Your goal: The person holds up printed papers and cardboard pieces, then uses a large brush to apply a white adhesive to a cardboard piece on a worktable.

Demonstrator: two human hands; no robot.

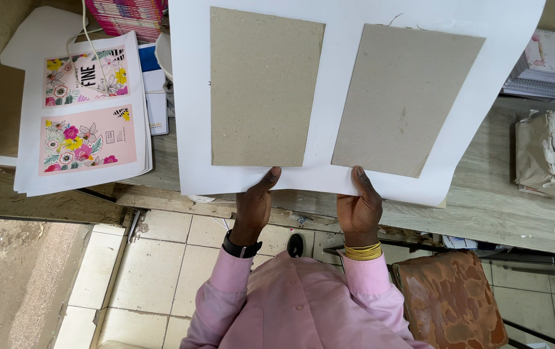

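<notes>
Holding a large white paper sheet (348,97) by its near edge, lifted above the worn grey wooden surface (490,200); left hand (255,203) pinching the edge below the left rectangular grey cardboard board (266,87), thumb on top; right hand (360,205) clenched on the same edge below the right grey board (406,102), thumb likewise on top.

Best to keep both pinches level and the sheet taut, probably, since thin paper sags between two stiff boards; worth checking the channel between boards, the right one sitting slightly tilted against the left.

Boards matte, fibrous, speckled, square-cornered; paper smooth, limp, curling at the far right corner. Off to the left, a stack of white sheets printed with pink floral panels (83,113); below right, a cracked brown leather stool seat (452,300); pale floor tiles (154,265) underneath.
</notes>
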